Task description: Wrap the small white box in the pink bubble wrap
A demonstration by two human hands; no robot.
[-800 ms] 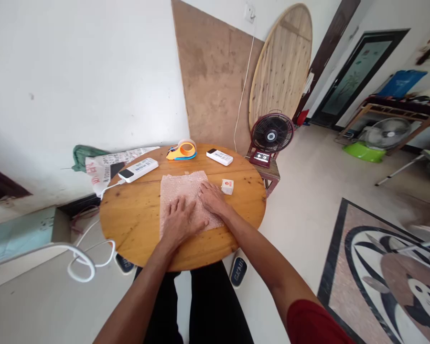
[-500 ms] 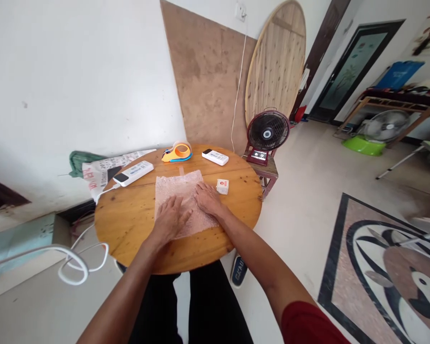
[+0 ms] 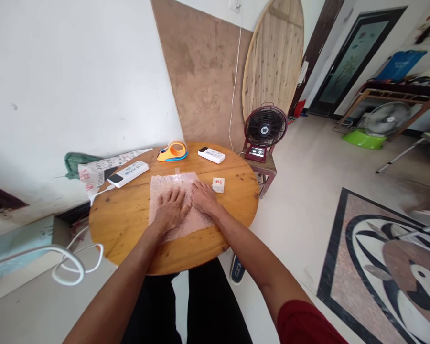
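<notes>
A sheet of pinkish bubble wrap (image 3: pixel 186 228) lies flat on the round wooden table (image 3: pixel 122 224). My left hand (image 3: pixel 172 210) rests palm down on its middle, fingers spread. Beside it, my right hand (image 3: pixel 203 197) lies flat on the wrap's right part, fingers stretched out. Just right of that hand is a small white box (image 3: pixel 218 185) with a red mark. An orange tape dispenser (image 3: pixel 172 152) with a blue edge sits at the far side, and a short strip of clear tape shows at the wrap's far edge.
Two white devices with dark ends, a left one (image 3: pixel 129 174) on a white cable (image 3: pixel 71 260) and a right one (image 3: pixel 211 155), lie toward the table's far side. A dark red fan (image 3: pixel 265 130) stands on a stool (image 3: pixel 267 171) at the right.
My left hand has moved slightly up and right across the bubble wrap. My right hand stays on the wrap. The whole view has shifted a little.
</notes>
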